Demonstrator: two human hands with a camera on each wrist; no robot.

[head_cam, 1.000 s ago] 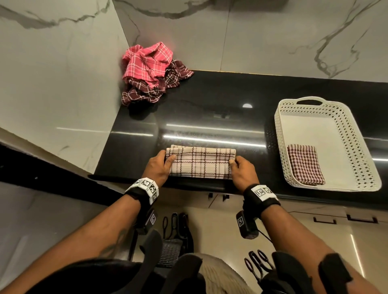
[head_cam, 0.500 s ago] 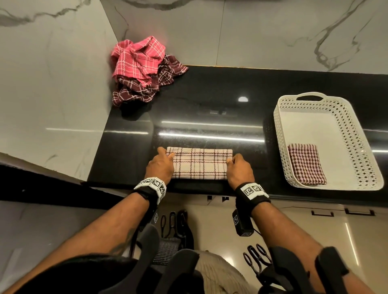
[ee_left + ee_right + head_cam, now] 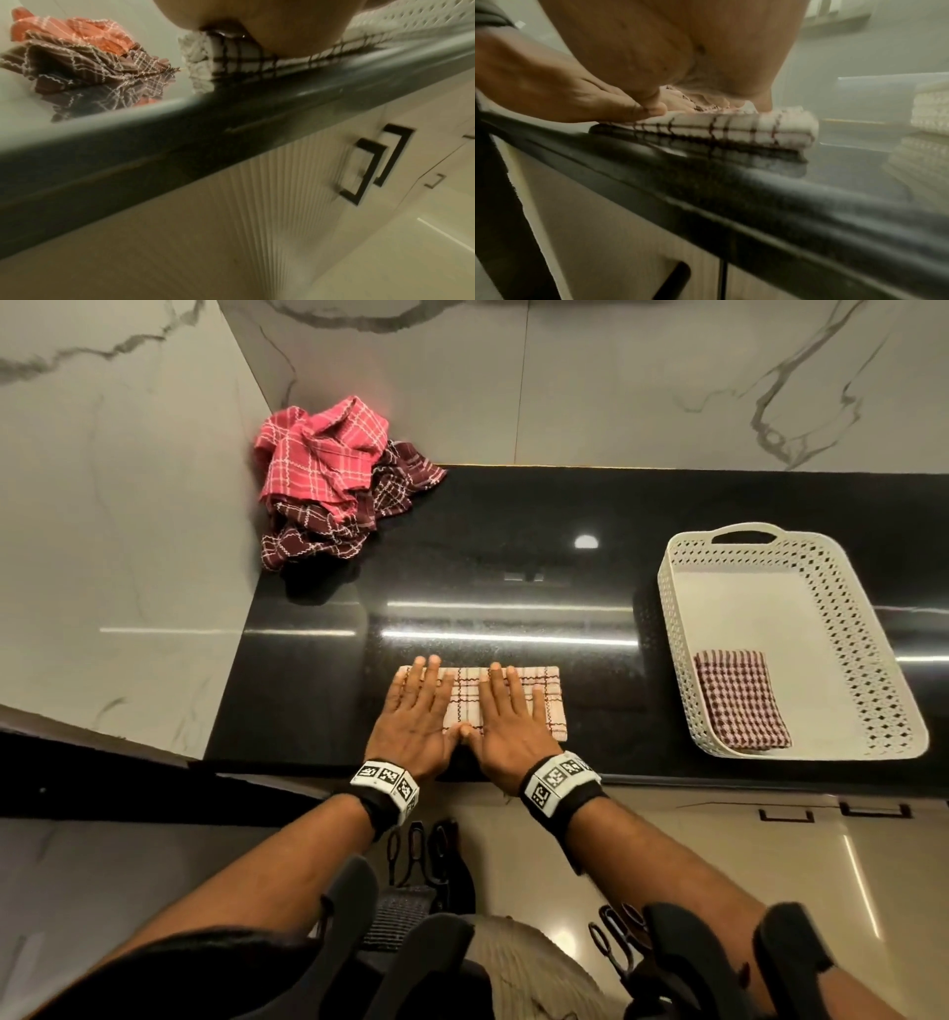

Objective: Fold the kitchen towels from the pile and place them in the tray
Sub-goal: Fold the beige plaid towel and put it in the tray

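A folded cream towel with dark check lines (image 3: 549,701) lies near the front edge of the black counter (image 3: 513,567). Both hands lie flat on it, fingers straight, thumbs touching. My left hand (image 3: 418,708) covers its left part, my right hand (image 3: 506,711) its middle. The towel's folded edge (image 3: 770,130) shows under my right palm, and its left end (image 3: 203,54) under my left palm. A white perforated tray (image 3: 683,629) at the right holds one folded maroon checked towel (image 3: 739,706). The pile, a pink towel (image 3: 323,449) over a maroon one (image 3: 318,531), sits in the back left corner.
Marble walls close the counter at the left and the back. Bare black counter lies between the pile, the folded towel and the tray. Cabinet fronts with black handles (image 3: 365,170) stand below the counter edge (image 3: 757,192).
Both hands left the towel's two ends and now lie flat side by side on top of it, pressing it down. The head view has shifted slightly.
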